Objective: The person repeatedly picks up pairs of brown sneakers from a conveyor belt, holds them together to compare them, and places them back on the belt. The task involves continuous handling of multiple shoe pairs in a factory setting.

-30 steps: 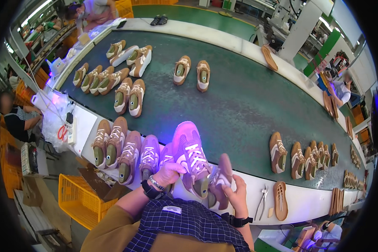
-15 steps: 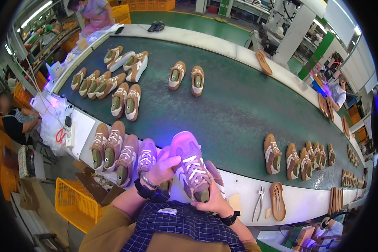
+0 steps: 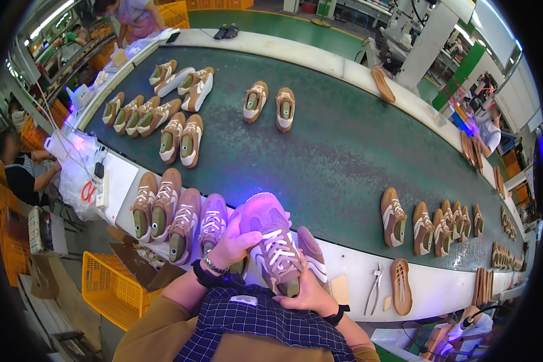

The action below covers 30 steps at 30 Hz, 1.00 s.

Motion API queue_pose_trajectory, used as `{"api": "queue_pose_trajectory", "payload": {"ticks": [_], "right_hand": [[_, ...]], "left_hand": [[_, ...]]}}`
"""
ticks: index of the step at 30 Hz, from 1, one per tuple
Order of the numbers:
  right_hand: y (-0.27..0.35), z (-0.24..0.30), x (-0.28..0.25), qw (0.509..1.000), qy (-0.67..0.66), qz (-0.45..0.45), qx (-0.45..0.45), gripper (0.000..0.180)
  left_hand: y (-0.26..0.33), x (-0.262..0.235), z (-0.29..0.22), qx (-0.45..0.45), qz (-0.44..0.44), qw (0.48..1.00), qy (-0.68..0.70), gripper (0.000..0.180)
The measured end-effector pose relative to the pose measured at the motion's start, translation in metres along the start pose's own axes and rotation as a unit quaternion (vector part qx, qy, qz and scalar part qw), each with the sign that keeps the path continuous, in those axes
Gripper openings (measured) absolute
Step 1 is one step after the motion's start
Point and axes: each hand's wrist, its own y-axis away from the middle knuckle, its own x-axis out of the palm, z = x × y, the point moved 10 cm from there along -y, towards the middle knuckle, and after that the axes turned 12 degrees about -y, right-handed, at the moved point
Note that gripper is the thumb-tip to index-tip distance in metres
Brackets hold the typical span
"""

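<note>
A brown sneaker with white laces and a white side stripe is held between my two hands under purple light, its toe pointing away from me. My left hand grips the toe end from the left, thumb over the upper. Around the heel on the right my right hand is closed, the fingers partly hidden by the shoe. Another sneaker lies on its side just right of it. To the left, several laced sneakers stand in a row on the white ledge, olive inserts in their openings.
A green conveyor belt carries more sneakers at far left and right. Pliers and a tan sole lie on the right ledge. A yellow crate stands at lower left. Co-workers are around the line.
The held sneaker has come slightly nearer to me, and my left thumb sits a little lower on it. My view has shifted slightly; both hands keep their grip.
</note>
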Motion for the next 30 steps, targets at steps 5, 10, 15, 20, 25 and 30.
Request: {"api": "queue_pose_trajectory", "payload": {"ticks": [5, 10, 15, 20, 25, 30], "right_hand": [[-0.004, 0.009, 0.011, 0.999, 0.033, 0.01, 0.002, 0.109], [-0.006, 0.017, 0.014, 0.998, 0.053, 0.027, 0.013, 0.108], [-0.017, 0.001, -0.029, 0.994, -0.109, 0.002, 0.023, 0.074], [-0.048, 0.0, -0.058, 0.929, -0.316, -0.19, 0.024, 0.034], [-0.065, -0.007, -0.037, 0.889, -0.419, -0.175, 0.062, 0.032], [-0.068, -0.01, -0.028, 0.879, -0.437, -0.176, 0.076, 0.027]], "left_hand": [[0.002, -0.003, -0.006, 0.008, -0.022, 1.0, -0.008, 0.07], [-0.003, -0.006, 0.003, -0.046, -0.007, 0.999, -0.012, 0.066], [-0.004, 0.003, 0.016, -0.082, 0.014, 0.996, 0.026, 0.06], [-0.008, 0.019, 0.026, -0.12, 0.05, 0.991, 0.042, 0.054], [-0.002, 0.012, 0.033, -0.116, 0.031, 0.99, 0.075, 0.06], [0.011, -0.002, 0.038, -0.095, -0.049, 0.99, 0.09, 0.055]]}}
